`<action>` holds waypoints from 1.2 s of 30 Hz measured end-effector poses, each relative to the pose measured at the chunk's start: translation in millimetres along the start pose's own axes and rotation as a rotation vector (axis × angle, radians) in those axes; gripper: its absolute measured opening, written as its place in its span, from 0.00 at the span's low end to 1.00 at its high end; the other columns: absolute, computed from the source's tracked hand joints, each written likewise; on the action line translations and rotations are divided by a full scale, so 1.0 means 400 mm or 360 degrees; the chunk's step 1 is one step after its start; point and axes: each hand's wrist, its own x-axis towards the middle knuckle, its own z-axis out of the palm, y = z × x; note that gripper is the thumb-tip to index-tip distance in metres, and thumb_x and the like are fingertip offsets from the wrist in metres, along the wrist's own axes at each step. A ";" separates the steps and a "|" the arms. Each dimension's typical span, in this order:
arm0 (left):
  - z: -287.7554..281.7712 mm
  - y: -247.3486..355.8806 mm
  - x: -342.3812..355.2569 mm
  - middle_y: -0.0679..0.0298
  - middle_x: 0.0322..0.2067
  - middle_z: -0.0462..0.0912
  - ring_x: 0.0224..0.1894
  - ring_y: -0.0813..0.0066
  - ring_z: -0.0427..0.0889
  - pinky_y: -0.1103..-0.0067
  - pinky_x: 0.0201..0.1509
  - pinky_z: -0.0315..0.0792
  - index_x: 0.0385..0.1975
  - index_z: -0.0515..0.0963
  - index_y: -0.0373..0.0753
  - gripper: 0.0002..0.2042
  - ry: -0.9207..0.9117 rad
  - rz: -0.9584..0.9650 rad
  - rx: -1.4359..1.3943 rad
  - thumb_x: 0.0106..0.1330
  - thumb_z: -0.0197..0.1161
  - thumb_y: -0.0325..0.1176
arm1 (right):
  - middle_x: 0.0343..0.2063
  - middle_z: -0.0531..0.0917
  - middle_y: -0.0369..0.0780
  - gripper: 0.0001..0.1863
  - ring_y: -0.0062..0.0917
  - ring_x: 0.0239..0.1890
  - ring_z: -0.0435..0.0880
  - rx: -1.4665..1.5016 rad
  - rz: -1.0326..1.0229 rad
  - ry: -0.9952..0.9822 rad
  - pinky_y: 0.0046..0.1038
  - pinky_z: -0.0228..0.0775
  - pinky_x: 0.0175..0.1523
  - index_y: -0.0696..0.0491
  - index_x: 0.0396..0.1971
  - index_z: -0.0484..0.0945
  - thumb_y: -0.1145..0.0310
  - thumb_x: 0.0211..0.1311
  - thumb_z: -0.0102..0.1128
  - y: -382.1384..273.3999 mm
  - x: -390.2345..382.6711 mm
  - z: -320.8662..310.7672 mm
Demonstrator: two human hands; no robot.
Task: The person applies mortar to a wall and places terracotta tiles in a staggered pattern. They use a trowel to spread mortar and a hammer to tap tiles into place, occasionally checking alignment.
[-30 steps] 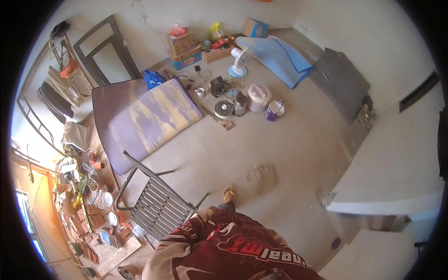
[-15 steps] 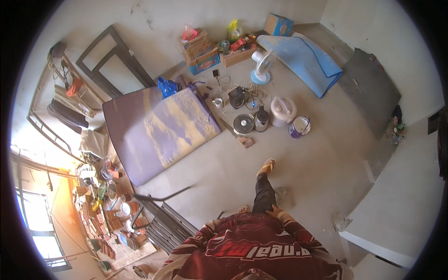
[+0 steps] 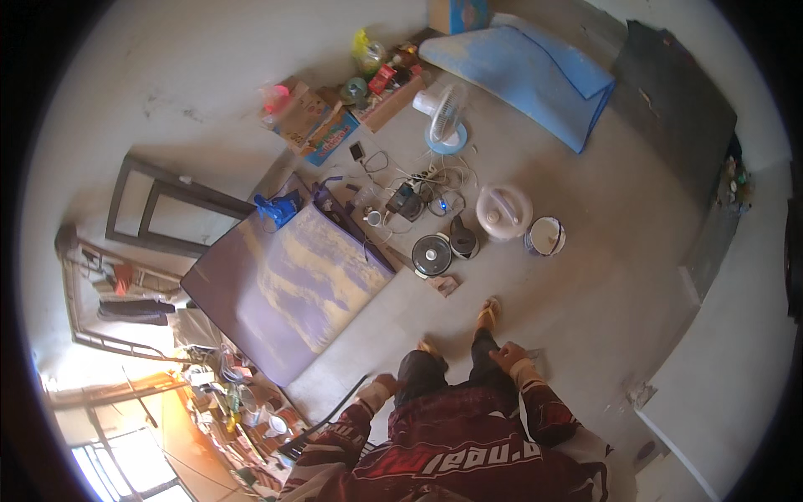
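My right hand hangs in front of my right thigh, its fingers loosely curled with nothing seen in them. By my left knee is my left hand, small and blurred; its fingers cannot be made out. Both my feet, in sandals, are on the grey floor. Ahead of them stand a lidded electric pot, a dark kettle, a pale rounded appliance with a top handle and a white-rimmed bucket. Neither hand touches any of these.
A purple and cream mattress lies to the left. Tangled cables spread near a white and blue fan. Farther back are cardboard boxes and a folded blue mat. Clutter fills the lower left, beside a dark metal frame.
The view has turned and moved forward, so the pot and bucket sit closer to my feet. My left hand has come into view; my right hand has moved up in the picture.
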 end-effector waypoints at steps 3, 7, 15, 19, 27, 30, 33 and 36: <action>-0.135 -0.007 0.078 0.50 0.41 0.79 0.47 0.51 0.77 0.66 0.53 0.71 0.41 0.78 0.41 0.19 0.0255 0.0016 -0.0068 0.67 0.47 0.50 | 0.34 0.82 0.49 0.24 0.42 0.40 0.81 0.0215 0.0247 0.0189 0.38 0.71 0.46 0.56 0.33 0.78 0.47 0.54 0.59 0.055 0.106 0.059; -0.532 0.106 0.226 0.51 0.43 0.77 0.50 0.52 0.76 0.64 0.53 0.70 0.45 0.75 0.42 0.18 0.0326 0.0216 0.0373 0.66 0.51 0.49 | 0.35 0.82 0.50 0.24 0.43 0.43 0.80 0.0478 0.0694 0.0336 0.39 0.70 0.49 0.56 0.34 0.77 0.47 0.53 0.60 0.119 0.179 0.188; -0.940 0.031 0.851 0.50 0.52 0.73 0.54 0.51 0.75 0.60 0.54 0.70 0.60 0.62 0.39 0.25 0.0574 0.0215 0.0746 0.64 0.53 0.41 | 0.58 0.68 0.55 0.53 0.49 0.59 0.68 0.0728 0.1113 -0.0324 0.43 0.62 0.62 0.50 0.68 0.48 0.40 0.48 0.63 -0.142 0.192 0.459; -1.100 0.166 1.019 0.51 0.46 0.78 0.48 0.53 0.79 0.61 0.48 0.74 0.63 0.58 0.43 0.25 0.0825 0.0159 0.1367 0.65 0.51 0.37 | 0.55 0.69 0.57 0.57 0.50 0.55 0.72 0.0687 0.1277 -0.0276 0.45 0.65 0.59 0.51 0.70 0.38 0.39 0.49 0.60 -0.313 0.278 0.620; -1.182 0.148 1.336 0.49 0.48 0.78 0.48 0.52 0.80 0.61 0.49 0.74 0.70 0.42 0.49 0.38 0.0560 -0.0152 0.1452 0.64 0.53 0.45 | 0.57 0.64 0.57 0.57 0.50 0.56 0.71 0.0863 0.1395 -0.0449 0.44 0.66 0.58 0.52 0.69 0.38 0.45 0.48 0.65 -0.316 0.369 0.616; -1.185 0.140 1.374 0.49 0.43 0.80 0.43 0.51 0.82 0.61 0.45 0.75 0.70 0.42 0.47 0.38 0.0602 -0.0107 0.1495 0.63 0.55 0.42 | 0.56 0.64 0.57 0.58 0.51 0.56 0.70 0.0932 0.1349 -0.0349 0.43 0.66 0.58 0.52 0.69 0.39 0.46 0.46 0.67 -0.305 0.366 0.637; -1.171 0.126 1.396 0.49 0.42 0.80 0.42 0.51 0.82 0.60 0.44 0.75 0.70 0.41 0.44 0.40 0.0657 -0.0129 0.1500 0.61 0.57 0.39 | 0.54 0.65 0.56 0.58 0.51 0.56 0.71 0.0993 0.1327 -0.0317 0.43 0.67 0.58 0.52 0.68 0.40 0.47 0.45 0.68 -0.299 0.360 0.627; -1.175 0.144 1.406 0.49 0.42 0.80 0.43 0.52 0.82 0.60 0.44 0.75 0.70 0.41 0.41 0.41 0.0629 -0.0229 0.1522 0.60 0.58 0.39 | 0.53 0.66 0.56 0.58 0.51 0.55 0.71 0.0987 0.1317 -0.0303 0.43 0.67 0.58 0.52 0.68 0.41 0.48 0.44 0.69 -0.286 0.356 0.635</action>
